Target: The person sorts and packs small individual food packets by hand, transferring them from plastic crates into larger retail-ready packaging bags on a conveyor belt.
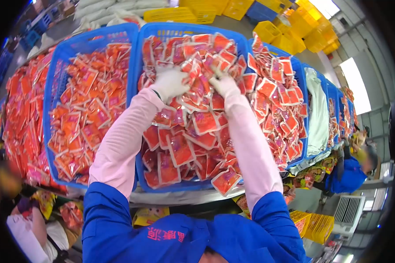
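Both my hands wear white gloves and are in the middle blue basket [140,175], which is heaped with small red packets [205,122] with pale edges. My left hand [171,83] is at the upper left of the heap, its fingers curled on packets. My right hand [224,83] is a short way to the right, its fingers closed against packets from the other side. A bunch of red packets [199,83] lies between the two hands. Some fingertips are hidden among the packets. One packet [226,180] hangs over the basket's near edge.
A blue basket of packets stands on the left [48,131] and another on the right [303,87]. Farther left is a loose red pile [26,118]. Yellow crates [267,31] stand behind. People work at the right [349,175] and lower left [39,232].
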`<act>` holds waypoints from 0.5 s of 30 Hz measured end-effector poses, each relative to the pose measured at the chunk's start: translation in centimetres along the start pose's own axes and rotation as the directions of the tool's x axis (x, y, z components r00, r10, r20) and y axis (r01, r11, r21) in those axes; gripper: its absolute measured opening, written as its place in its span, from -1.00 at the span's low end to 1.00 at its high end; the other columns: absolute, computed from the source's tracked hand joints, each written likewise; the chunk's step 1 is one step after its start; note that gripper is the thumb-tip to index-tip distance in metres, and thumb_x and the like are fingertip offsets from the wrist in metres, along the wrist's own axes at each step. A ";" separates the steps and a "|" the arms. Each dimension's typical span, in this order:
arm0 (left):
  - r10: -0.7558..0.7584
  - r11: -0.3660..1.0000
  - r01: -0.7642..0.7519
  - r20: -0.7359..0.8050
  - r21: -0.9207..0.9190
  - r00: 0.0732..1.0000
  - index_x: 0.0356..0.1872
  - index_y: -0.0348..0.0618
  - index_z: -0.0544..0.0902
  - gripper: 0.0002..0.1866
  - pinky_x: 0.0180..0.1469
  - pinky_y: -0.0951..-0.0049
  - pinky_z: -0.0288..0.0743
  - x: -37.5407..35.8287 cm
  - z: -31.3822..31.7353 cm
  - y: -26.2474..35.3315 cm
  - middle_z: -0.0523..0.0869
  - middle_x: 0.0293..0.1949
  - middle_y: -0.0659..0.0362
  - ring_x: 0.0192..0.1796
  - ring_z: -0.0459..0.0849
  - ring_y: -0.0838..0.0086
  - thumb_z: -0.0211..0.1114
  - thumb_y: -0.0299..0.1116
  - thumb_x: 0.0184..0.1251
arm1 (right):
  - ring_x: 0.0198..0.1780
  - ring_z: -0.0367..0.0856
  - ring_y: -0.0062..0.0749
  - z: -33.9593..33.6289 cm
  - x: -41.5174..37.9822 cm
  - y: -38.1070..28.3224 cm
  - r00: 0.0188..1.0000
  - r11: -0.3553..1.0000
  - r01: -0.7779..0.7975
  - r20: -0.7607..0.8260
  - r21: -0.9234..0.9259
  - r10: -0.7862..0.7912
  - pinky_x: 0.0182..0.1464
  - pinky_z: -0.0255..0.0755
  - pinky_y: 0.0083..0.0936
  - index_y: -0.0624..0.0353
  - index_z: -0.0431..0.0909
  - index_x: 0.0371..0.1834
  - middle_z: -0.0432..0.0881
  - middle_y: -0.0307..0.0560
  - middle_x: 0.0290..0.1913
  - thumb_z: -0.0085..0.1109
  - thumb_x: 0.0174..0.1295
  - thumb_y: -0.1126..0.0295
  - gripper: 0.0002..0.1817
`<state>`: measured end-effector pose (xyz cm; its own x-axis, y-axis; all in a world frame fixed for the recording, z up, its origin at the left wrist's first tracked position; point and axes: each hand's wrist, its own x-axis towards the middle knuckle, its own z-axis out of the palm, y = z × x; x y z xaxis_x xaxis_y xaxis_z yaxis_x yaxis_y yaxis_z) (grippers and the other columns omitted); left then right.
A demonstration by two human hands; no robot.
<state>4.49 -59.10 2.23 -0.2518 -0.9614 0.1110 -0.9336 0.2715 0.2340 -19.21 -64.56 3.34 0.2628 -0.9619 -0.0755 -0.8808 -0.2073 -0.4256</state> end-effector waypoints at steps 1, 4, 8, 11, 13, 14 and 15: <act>0.024 0.996 -0.021 0.040 -0.085 0.999 -0.12 0.21 0.76 -0.64 0.11 -0.29 0.37 -2.0 0.0 0.2 0.71 0.03 0.17 0.23 0.55 0.03 0.25 0.09 0.17 | 0.40 0.45 0.07 2.1 -1.0 0.2 0.998 0.994 0.055 -0.015 -0.091 -0.057 0.46 0.27 -0.25 -0.11 0.32 0.52 0.59 0.17 0.27 0.17 0.24 -0.28 -0.16; 0.161 0.976 -0.168 0.059 0.139 0.985 -0.17 0.18 0.76 -0.66 0.19 -0.33 0.29 -8.1 -1.5 3.4 0.67 0.09 0.15 0.26 0.53 0.15 0.28 0.06 0.15 | 0.39 0.41 0.18 -0.1 -10.0 -2.5 0.966 0.950 -0.132 0.252 0.283 0.059 0.45 0.24 -0.10 -0.08 0.37 0.48 0.55 0.18 0.29 0.17 0.26 -0.24 -0.21; 0.121 0.967 -0.180 0.294 0.182 0.948 -0.06 0.14 0.77 -0.55 0.30 -0.49 0.08 -15.9 -1.2 9.9 0.61 0.23 0.11 0.40 0.44 0.17 0.26 0.15 0.17 | 0.43 0.29 0.30 4.0 -19.7 0.8 0.992 0.992 0.122 -0.030 -0.044 -0.124 0.42 0.23 0.05 -0.07 0.38 0.46 0.47 0.31 0.32 0.16 0.30 -0.20 -0.27; 0.219 0.965 -0.226 0.069 0.131 0.973 0.13 0.01 0.67 -0.37 0.34 -0.47 0.05 -21.1 0.6 11.1 0.54 0.32 0.05 0.45 0.38 0.11 0.33 0.19 0.13 | 0.43 0.30 0.31 3.0 -23.2 0.0 0.971 0.948 0.085 -0.189 -0.306 -0.148 0.39 0.28 0.07 -0.05 0.37 0.46 0.40 0.35 0.38 0.27 0.25 -0.08 -0.26; 0.279 0.948 -0.285 0.066 0.138 0.958 0.31 -0.05 0.53 -0.21 0.30 -0.46 0.09 -22.3 -0.7 10.9 0.52 0.34 0.03 0.48 0.33 0.12 0.41 0.16 0.07 | 0.43 0.29 0.33 -0.6 -25.3 -3.2 0.974 0.967 0.073 -0.193 -0.243 -0.122 0.38 0.29 0.10 -0.04 0.37 0.46 0.35 0.36 0.42 0.37 0.19 0.05 -0.25; 0.393 0.917 -0.389 -0.025 0.086 0.919 0.18 -0.08 0.64 -0.33 0.26 -0.26 0.30 -23.1 -2.8 10.0 0.59 0.26 0.00 0.40 0.45 0.12 0.41 0.11 0.09 | 0.43 0.28 0.34 -1.1 -25.9 -3.8 0.959 0.977 0.131 -0.227 -0.167 -0.168 0.37 0.30 0.11 -0.04 0.37 0.46 0.34 0.36 0.42 0.42 0.16 0.11 -0.23; 0.357 0.934 -0.357 -0.006 -0.028 0.934 0.05 -0.12 0.69 -0.42 0.19 -0.12 0.40 -23.8 -6.9 9.1 0.65 0.15 -0.01 0.29 0.54 0.11 0.41 0.08 0.10 | 0.43 0.27 0.37 -0.9 -27.0 -4.8 0.952 0.981 0.192 -0.240 -0.018 -0.191 0.37 0.31 0.10 -0.03 0.38 0.46 0.32 0.37 0.43 0.45 0.13 0.16 -0.22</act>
<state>3.70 -33.43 8.36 -0.5671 -0.8007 0.1928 -0.7746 0.5981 0.2054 -22.42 -37.77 8.20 0.3233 -0.9189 0.2262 -0.8212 -0.3912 -0.4155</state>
